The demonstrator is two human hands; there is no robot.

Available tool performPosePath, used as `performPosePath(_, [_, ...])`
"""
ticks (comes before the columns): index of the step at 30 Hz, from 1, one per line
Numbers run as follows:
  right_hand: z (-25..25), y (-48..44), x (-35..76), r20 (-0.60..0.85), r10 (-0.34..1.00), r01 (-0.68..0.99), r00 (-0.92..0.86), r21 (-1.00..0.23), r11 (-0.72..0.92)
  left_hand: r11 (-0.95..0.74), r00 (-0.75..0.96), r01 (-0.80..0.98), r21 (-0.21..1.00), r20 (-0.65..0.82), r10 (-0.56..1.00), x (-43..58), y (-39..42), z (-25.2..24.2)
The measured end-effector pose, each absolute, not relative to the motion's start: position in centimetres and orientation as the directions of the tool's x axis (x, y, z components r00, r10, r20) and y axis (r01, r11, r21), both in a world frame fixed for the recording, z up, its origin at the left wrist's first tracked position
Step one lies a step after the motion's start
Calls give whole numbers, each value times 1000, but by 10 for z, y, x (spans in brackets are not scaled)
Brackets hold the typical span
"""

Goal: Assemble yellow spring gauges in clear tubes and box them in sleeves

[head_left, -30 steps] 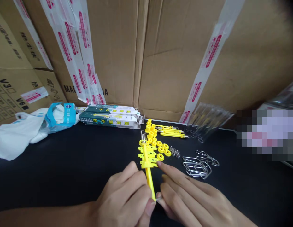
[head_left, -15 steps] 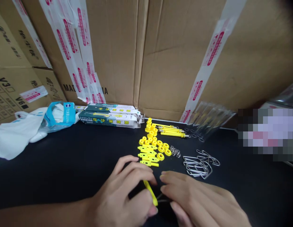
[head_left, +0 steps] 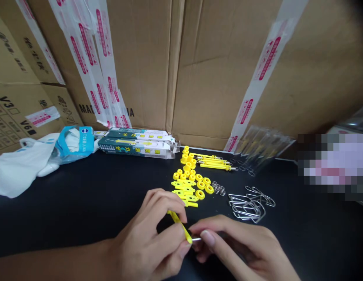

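Fingers (head_left: 165,198) of the left hand (head_left: 152,244) pinch a yellow rod (head_left: 179,225), its upper end hidden behind them; the right hand (head_left: 240,246) pinches a small metal part (head_left: 196,239), mostly covered.

Yellow rings (head_left: 203,183) and springs (head_left: 219,187) lie just beyond my fingers (head_left: 166,196); wire clips (head_left: 251,202) to their right, printed boxes (head_left: 137,145) far left, cardboard cartons (head_left: 216,70) behind.

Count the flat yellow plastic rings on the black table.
5 flat yellow plastic rings in one cluster: that one central, two behind it, two in front. Others may be hidden.
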State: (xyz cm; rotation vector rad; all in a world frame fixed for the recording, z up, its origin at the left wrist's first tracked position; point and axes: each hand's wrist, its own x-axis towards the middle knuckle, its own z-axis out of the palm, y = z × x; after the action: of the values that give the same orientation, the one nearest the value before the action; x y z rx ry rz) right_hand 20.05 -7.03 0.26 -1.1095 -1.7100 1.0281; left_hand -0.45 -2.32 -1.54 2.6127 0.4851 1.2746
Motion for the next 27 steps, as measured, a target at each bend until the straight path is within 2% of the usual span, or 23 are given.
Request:
performPosePath(1, [4, -70, 199, 81, 962, 186, -259, -974, 132, -931, 573, 212, 298, 734, 365, -4, -23, -17])
performPosePath(3, [6, -69, 195, -102, 958, 28, -269, -995, -98, -937, 574, 211, 279, 740, 350, -4, -23, -18])
performPosePath(5, [9, -68, 194, -193, 947, -83, -255, -972, -220, -938, 585, 201, 281, 734, 345, -4, -24, -18])
performPosePath(7, [11, -67, 194, -221, 951, -139, -215, -957, -254, -933, 595, 206, 296, 719, 359, -5, -25, -16])
performPosePath(10, [11, -67, 196, -186, 967, -122, -174, -970, -209, -919, 605, 260, 296, 692, 394, -6, -26, -14])
performPosePath(14, [7, -68, 202, -59, 979, -24, -194, -998, -65, -899, 615, 340, 276, 657, 435, -7, -26, -12])
performPosePath(23, [4, -67, 205, 61, 952, 144, -300, -984, 109, -928, 607, 288, 235, 705, 367, -6, -25, -14])
performPosePath(27, [1, -69, 203, 182, 942, 190, -280, -952, 240, -927, 595, 280, 249, 713, 371, -7, -25, -12])
